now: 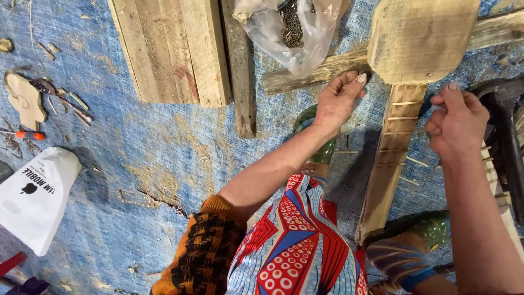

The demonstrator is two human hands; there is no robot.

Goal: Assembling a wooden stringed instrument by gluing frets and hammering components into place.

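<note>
Plastic bag [305,41] w/ nails [293,24] (open), hands [337,101] near slat [390,158]

Ground sheet [164,142]: blue, woven texture, tan sawdust patches mid-frame. Stacked planks [174,49] upper left: pale yellowish wood, reddish stain. Wooden block [420,38] upper right: light tan; slat [390,158] below: honey-brown, pale cross lines. Grey weathered batten [311,74] upper centre. Plastic bag [297,33] top centre: clear, whitish, dark grey nails inside. White bag [35,196] lower left, black print. Skirt [300,246] bottom centre: red, blue, white geometric print, ringed dots. Sleeve [204,251]: orange-brown, black pattern. Sandal [322,136]: glossy green.
</note>
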